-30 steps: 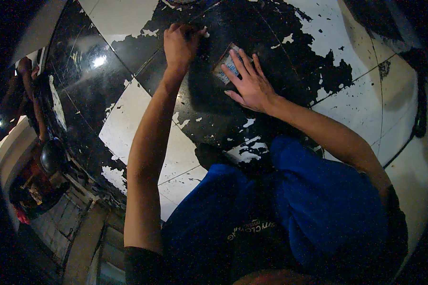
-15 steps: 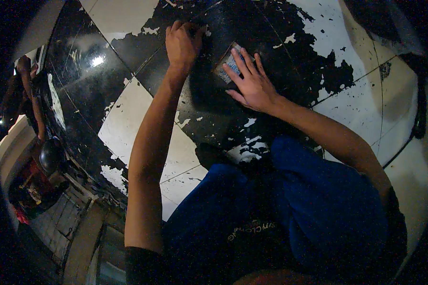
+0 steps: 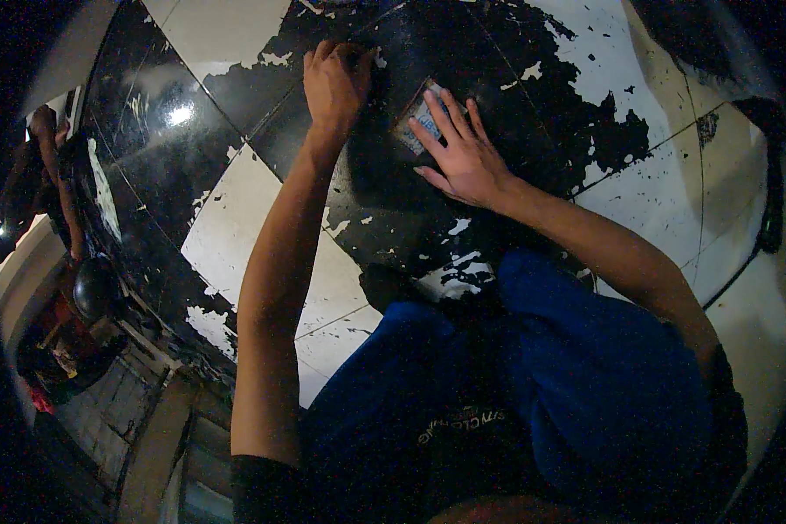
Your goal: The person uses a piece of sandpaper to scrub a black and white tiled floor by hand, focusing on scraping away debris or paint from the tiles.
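My right hand (image 3: 465,153) lies flat with its fingers spread over a small rectangular piece (image 3: 421,124), card-like, with a silvery face, blue print and a brownish edge. Its fingertips and palm cover part of that piece. To the left and a little farther off, my left hand (image 3: 335,83) rests on the dark floor with its fingers curled inward. A small pale bit (image 3: 378,58) shows beside its index finger and thumb. Whatever the curled fingers hold, if anything, is hidden from this view.
The tiled floor (image 3: 244,205) is pale, with worn, flaking black patches. My knees in blue trousers (image 3: 576,349) are close to the hands. At the far left are a round black object (image 3: 94,286) and dark, brownish shapes too dim to make out. Light glares off one tile.
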A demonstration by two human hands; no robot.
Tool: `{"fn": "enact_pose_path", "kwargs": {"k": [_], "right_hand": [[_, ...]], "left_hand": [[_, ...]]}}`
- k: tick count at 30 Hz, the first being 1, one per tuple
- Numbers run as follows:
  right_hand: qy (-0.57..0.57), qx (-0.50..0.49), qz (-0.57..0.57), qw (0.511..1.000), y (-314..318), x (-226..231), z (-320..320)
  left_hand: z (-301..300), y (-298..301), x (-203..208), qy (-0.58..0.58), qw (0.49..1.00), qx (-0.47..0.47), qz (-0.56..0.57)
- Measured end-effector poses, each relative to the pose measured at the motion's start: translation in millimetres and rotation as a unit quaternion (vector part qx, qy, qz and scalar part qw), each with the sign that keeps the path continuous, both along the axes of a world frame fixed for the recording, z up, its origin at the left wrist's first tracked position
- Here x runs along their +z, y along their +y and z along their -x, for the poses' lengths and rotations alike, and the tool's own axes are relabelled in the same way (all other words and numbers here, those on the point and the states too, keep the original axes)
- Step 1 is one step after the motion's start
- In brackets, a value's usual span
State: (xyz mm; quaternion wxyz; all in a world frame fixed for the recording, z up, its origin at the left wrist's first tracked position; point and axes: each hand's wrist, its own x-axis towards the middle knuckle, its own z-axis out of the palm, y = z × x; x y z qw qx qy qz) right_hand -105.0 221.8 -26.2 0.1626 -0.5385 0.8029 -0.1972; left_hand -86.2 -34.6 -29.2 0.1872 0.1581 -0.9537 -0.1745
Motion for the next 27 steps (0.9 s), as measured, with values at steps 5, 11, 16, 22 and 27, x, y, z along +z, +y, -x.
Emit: {"fn": "enact_pose_path", "kwargs": {"k": [5,11,16,22,27], "right_hand": [[0.002,-0.002,-0.001,1.0,1.3,-0.7,0.5],[0.008,0.0,0.0,1.0,0.7,3.0,-0.8],[0.013,0.001,-0.005,1.0,0.8,0.4,0.1],[0.013,0.004,-0.003,1.0,-0.3,2.0,0.0],[0.013,0.001,0.006,1.0,0.9,2.6,0.1]], "left_hand": [[1.6,1.7,-2.1,-0.014,0.999,-0.012,0.036],[-0.3,-0.6,-9.6,-0.029,0.994,-0.056,0.092],[1.9,1.8,-5.3,-0.039,0.989,-0.073,0.121],[1.9,-0.7,-6.5,-0.058,0.986,-0.081,0.134],[2.0,4.2,-2.3,-0.071,0.993,-0.067,0.071]]}}
